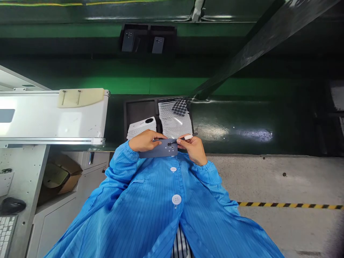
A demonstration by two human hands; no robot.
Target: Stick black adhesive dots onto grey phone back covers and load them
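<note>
In front of my chest, my left hand [147, 141] grips a blue-grey phone back cover [154, 152] by its upper edge, thumb laid on its face. The cover lies sideways, its camera holes towards the right end. My right hand [195, 147] pinches a thin dark tool [174, 142], perhaps tweezers, whose tip meets the cover beside the holes. A small dark piece [169, 144] shows at that tip, too small to name. White material wraps one finger of this hand. Just beyond my hands, a black tray [125, 114] holds white phone covers [142, 125] and a stack of white-edged sheets [174, 120].
Dark round pieces [180, 107] lie on the sheet stack. A white conveyor-like unit [80, 122] stands at left, and a slanting dark post [242, 61] rises at right. Further back, another black tray [147, 36] holds dark phone covers. A mouse [13, 206] and keyboard [7, 229] sit lower left.
</note>
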